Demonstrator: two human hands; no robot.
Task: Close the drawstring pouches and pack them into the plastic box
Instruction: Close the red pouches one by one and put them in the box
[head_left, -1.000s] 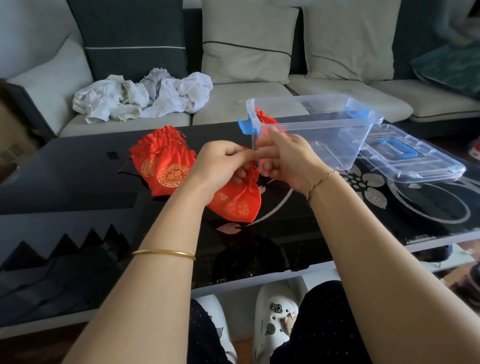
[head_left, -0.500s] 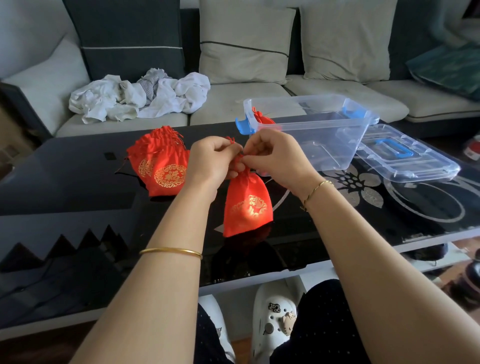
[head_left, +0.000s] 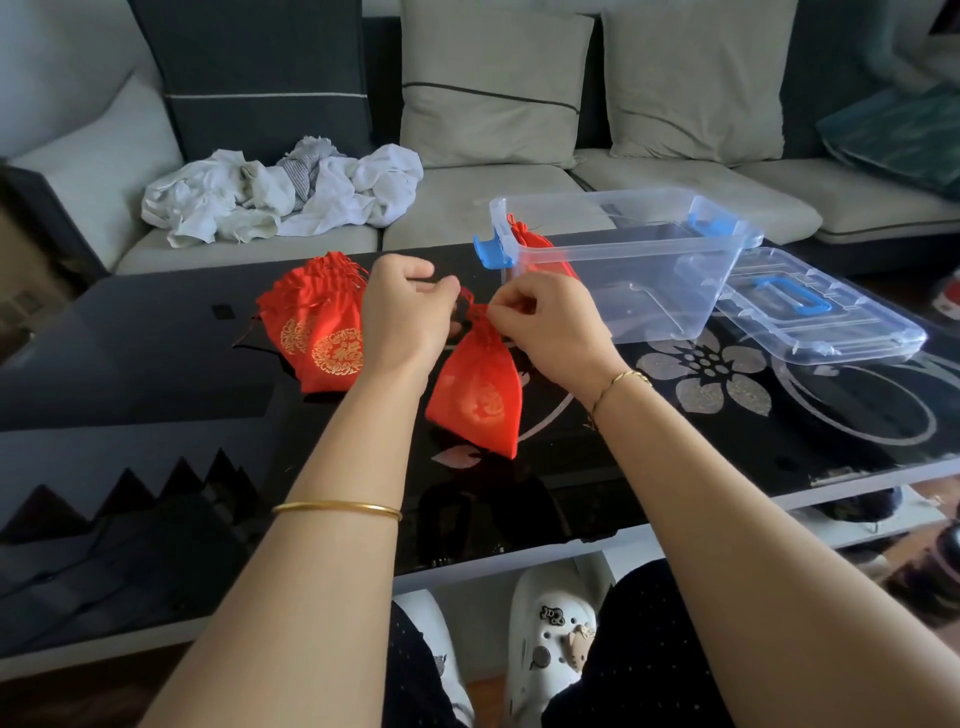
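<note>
A red drawstring pouch (head_left: 478, 400) with a gold emblem hangs over the black glass table, its neck gathered between my hands. My left hand (head_left: 405, 312) pinches the drawstring on the left of the neck, and my right hand (head_left: 545, 322) pinches it on the right. A pile of red pouches (head_left: 311, 322) lies on the table to the left. The clear plastic box (head_left: 623, 265) with blue latches stands behind my right hand, with one red pouch (head_left: 535, 241) in its left end.
The box's clear lid (head_left: 821, 317) with a blue handle lies to the right of the box. A sofa with cushions and crumpled white cloth (head_left: 280, 192) stands behind the table (head_left: 130, 364). My feet in white clogs show under the table edge.
My hands have drawn apart sideways, pulling the strings, and the pouch's neck has gathered tighter. The pouch now hangs upright, where a second ago it lay bunched under my hands.
</note>
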